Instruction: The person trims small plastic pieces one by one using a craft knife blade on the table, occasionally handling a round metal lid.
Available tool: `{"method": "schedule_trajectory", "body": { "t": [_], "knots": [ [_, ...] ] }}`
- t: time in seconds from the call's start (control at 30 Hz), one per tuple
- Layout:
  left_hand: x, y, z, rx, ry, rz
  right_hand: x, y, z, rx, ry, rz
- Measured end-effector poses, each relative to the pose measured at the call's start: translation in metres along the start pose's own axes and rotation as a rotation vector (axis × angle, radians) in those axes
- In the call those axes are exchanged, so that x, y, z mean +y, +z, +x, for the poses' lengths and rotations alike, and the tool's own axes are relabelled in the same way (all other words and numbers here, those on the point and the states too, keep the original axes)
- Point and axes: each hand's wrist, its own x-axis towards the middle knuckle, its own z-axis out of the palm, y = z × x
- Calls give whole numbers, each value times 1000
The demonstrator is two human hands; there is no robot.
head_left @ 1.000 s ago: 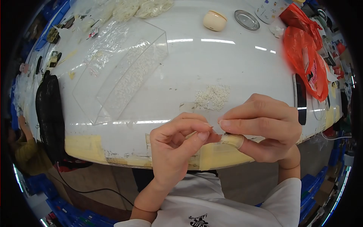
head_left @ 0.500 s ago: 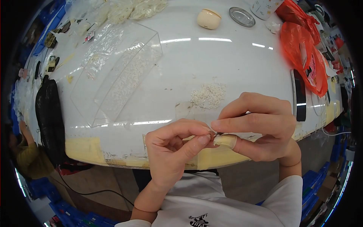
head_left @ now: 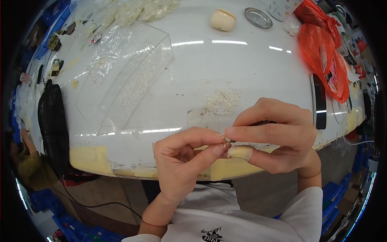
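My left hand point(head_left: 183, 159) is closed in a pinch, thumb against index finger, on something too small to name. Right beside it, my right hand point(head_left: 280, 131) grips a slim dark tool point(head_left: 264, 122), mostly hidden by the fingers. The tool's tip meets the left fingertips, and its exact kind cannot be made out. Yellowish tape point(head_left: 240, 152) wraps the right thumb. Just beyond the hands, a loose pile of small white pieces point(head_left: 222, 101) lies on the white table point(head_left: 234, 60).
A clear plastic box point(head_left: 167, 44) with many white bits stands left of centre. Behind are a cream jar point(head_left: 223, 20) and a round metal lid point(head_left: 258, 18). On the right lie a phone point(head_left: 319, 103) and red plastic bags point(head_left: 322, 60). A black bundle point(head_left: 54, 121) borders the left side.
The right fingers have shifted slightly, showing more of the dark tool behind the index finger. The right thumb sits a little farther from the left fingertips.
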Motion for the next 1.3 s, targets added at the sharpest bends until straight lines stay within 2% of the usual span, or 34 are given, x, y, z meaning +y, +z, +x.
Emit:
{"method": "schedule_trajectory", "body": {
  "t": [0.53,1.3],
  "knots": [
    [-5,1,2,70,-173,-304,4,5,-3,48,-117,-130],
    [-5,3,0,88,-138,-283,-3,7,-4,64,-118,-254]
  ]
}}
